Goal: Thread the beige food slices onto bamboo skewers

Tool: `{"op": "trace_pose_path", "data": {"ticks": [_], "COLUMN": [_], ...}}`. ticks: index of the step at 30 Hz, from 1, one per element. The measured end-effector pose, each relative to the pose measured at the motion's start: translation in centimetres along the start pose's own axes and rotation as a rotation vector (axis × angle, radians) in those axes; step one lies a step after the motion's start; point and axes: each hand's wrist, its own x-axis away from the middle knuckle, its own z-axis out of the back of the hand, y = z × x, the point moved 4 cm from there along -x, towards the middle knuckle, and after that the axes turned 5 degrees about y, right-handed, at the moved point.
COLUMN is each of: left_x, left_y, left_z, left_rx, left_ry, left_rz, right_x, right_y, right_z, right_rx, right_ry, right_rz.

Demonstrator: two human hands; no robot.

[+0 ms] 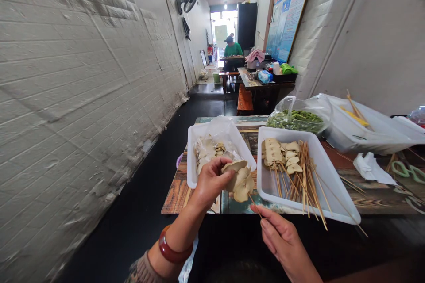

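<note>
Above the near edge of the table [175,195], the left hand [212,180] pinches pale slices [243,186], apparently to steady them, while the right hand [279,233] fingertip-grips the skewer [255,204] by its bare lower end, probably for control.

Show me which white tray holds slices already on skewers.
The middle tray, nearest the right hand: its threaded slices lie beside bare sticks. The left tray has slices under clear plastic; the far-right tray shows sticks but no slices.
</note>
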Motion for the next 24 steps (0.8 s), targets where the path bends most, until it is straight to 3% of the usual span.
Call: {"op": "trace_pose_path", "data": {"ticks": [18, 24], "left_x": [0.2, 0.2], "left_y": [-0.3, -0.7], "left_z": [-0.2, -0.2], "left_rx": [0.064, 0.103], "left_ry": [-0.047, -0.077], "left_rz": [-0.014, 0.045], "right_x": [0.1, 0.3], "right_y": [-0.9, -0.4], "right_z": [-0.5, -0.1], "right_rx": [0.023, 0.029], "right_ry": [0.001, 0.008], "right_rz": [0.038, 0.045]}}
